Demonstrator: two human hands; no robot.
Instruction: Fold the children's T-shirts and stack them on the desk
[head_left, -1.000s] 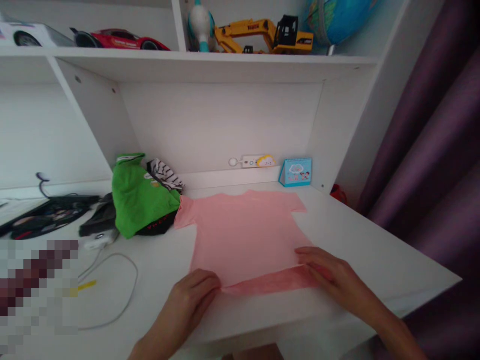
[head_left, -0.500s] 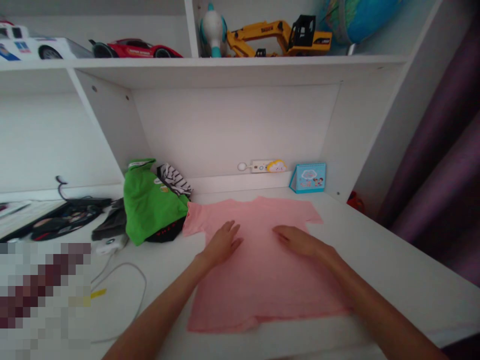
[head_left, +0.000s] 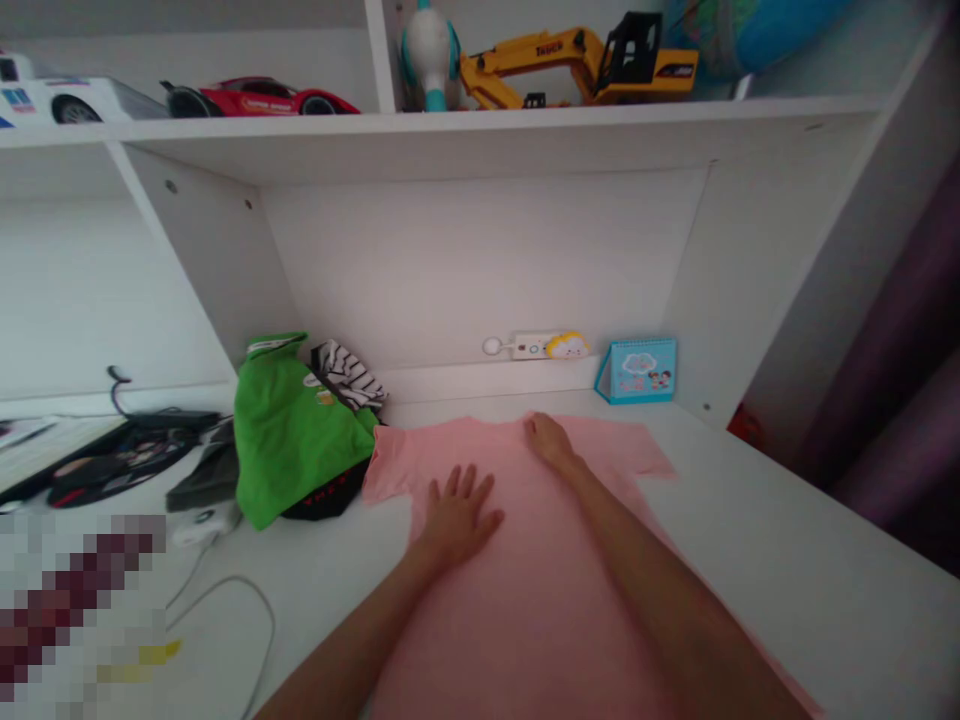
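Note:
A pink short-sleeved T-shirt (head_left: 517, 560) lies spread on the white desk, its collar towards the back and its lower edge out of frame. On the left part of its chest my left hand (head_left: 457, 522) rests flat, fingers spread. My right hand (head_left: 549, 440) is at the right side of the collar, its fingers curled closed on the edge of the cloth. My fingertips there are partly hidden by the hand itself.
Left of the shirt, a green garment (head_left: 292, 430) is heaped with a striped cloth (head_left: 349, 372) and dark items. A power strip (head_left: 531, 346) and a blue desk calendar (head_left: 641, 372) stand at the back. A white cable (head_left: 259, 590) loops at left. Toys, including an excavator (head_left: 577, 62), line the shelf above.
My right hand has moved forward from the shirt's middle to the collar and closed there. My left hand has spread its fingers flat on the cloth. The view has shifted slightly.

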